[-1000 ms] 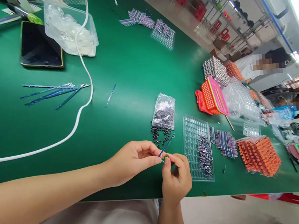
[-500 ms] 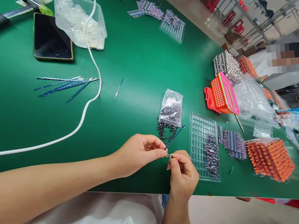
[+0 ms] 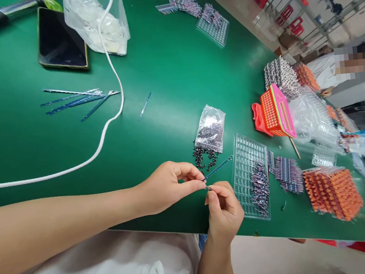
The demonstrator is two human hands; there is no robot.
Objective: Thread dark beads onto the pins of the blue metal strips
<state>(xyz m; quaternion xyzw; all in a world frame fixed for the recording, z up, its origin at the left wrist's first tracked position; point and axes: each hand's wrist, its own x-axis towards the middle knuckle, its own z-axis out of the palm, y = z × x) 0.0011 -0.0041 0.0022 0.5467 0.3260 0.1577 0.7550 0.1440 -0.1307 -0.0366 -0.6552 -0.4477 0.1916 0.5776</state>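
Green desk (image 3: 163,70) fills most of what I see, running away from me toward a co-worker's sleeve (image 3: 324,67) at the far right. Across it trails a white cable (image 3: 104,127), passing over a clear tub (image 3: 97,20) beside a dark phone (image 3: 60,41). Over to the right stand an orange and pink basket (image 3: 275,111) and a block of orange parts (image 3: 333,191), with crumpled clear trays behind them. Nearer me lies a clear compartment tray (image 3: 248,169), a cluster of striped components resting in its near right part. A small plastic bag (image 3: 210,128) lies just left of that tray, with loose black beads (image 3: 203,156) spilled at its mouth. Off to the left lies a bundle of spare blue strips (image 3: 75,100) (one more lies alone, closer to the middle).

My left hand (image 3: 168,188) is pinched shut, thumb and forefinger clamped on the near end of a thin blue strip (image 3: 218,168), which slants up and right above the desk toward the tray. My right hand (image 3: 225,210) is closed too, its fingertips pressed on a tiny dark bead (image 3: 208,188) held right against the strip's end, so both hands meet just in front of the spilled beads.
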